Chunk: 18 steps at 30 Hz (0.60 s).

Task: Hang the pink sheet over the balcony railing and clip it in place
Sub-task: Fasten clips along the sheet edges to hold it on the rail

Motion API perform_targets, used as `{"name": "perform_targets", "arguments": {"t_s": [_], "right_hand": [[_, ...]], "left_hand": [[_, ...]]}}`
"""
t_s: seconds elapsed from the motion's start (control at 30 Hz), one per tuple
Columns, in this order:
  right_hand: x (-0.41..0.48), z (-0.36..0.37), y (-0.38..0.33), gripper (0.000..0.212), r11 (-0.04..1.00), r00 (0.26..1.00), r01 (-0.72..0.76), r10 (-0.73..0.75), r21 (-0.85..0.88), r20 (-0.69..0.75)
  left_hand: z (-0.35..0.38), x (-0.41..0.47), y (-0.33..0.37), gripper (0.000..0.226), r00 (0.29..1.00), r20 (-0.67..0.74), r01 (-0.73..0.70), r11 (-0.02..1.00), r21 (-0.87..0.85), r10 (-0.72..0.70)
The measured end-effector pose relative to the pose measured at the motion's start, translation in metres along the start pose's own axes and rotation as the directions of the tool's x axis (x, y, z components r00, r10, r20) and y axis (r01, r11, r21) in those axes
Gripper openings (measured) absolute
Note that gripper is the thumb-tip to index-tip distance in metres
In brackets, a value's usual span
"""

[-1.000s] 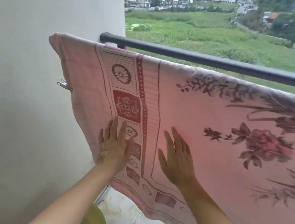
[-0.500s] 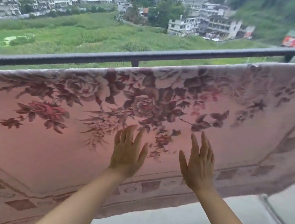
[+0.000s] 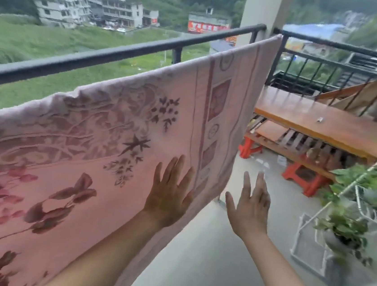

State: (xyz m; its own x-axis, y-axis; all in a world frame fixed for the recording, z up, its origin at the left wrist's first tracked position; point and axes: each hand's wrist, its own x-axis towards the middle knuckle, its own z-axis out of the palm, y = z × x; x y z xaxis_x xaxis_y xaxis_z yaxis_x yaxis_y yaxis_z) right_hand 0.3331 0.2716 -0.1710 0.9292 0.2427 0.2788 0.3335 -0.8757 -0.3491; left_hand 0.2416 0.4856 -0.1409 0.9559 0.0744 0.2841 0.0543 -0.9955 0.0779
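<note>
The pink sheet [image 3: 93, 146] with dark floral print and a patterned border hangs draped over a line or bar just inside the black balcony railing [image 3: 113, 52]. Its right edge ends near the concrete pillar. My left hand [image 3: 168, 193] lies flat and open against the sheet near that bordered edge. My right hand [image 3: 249, 207] is open with fingers spread, in the air just past the sheet's right edge, touching nothing. No clip is visible on this end of the sheet.
A wooden bench [image 3: 314, 119] on red plastic stools [image 3: 303, 177] stands beyond the sheet's end. A white wire rack [image 3: 368, 205] with potted green plants [image 3: 347, 222] is at the right. A concrete pillar [image 3: 263, 12] joins the railing; grey floor lies below.
My view and both hands have swept rightward along the sheet, from its left end by the wall to its right edge. My right hand has slid off the fabric into open air.
</note>
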Motion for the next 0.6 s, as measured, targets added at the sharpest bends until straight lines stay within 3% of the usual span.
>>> {"name": "perform_targets", "arguments": {"t_s": [0.17,0.33,0.6], "right_hand": [[0.057,-0.041,0.080,0.080,0.971,0.966,-0.218,0.201,-0.094,-0.165],[0.081,-0.054,0.163,0.079,0.906,0.899,-0.404,0.368,-0.126,-0.238],[0.190,-0.026,0.305,0.085,0.863,0.861,-0.496,0.474,-0.098,-0.182]], "left_hand": [[0.024,0.134,0.054,0.058,0.988,0.001,-0.153,0.982,-0.111,0.154],[0.060,0.226,0.129,0.067,0.976,0.060,-0.199,0.971,-0.131,0.208],[0.157,0.376,0.223,0.071,0.950,0.101,-0.286,0.954,-0.090,0.294]]}}
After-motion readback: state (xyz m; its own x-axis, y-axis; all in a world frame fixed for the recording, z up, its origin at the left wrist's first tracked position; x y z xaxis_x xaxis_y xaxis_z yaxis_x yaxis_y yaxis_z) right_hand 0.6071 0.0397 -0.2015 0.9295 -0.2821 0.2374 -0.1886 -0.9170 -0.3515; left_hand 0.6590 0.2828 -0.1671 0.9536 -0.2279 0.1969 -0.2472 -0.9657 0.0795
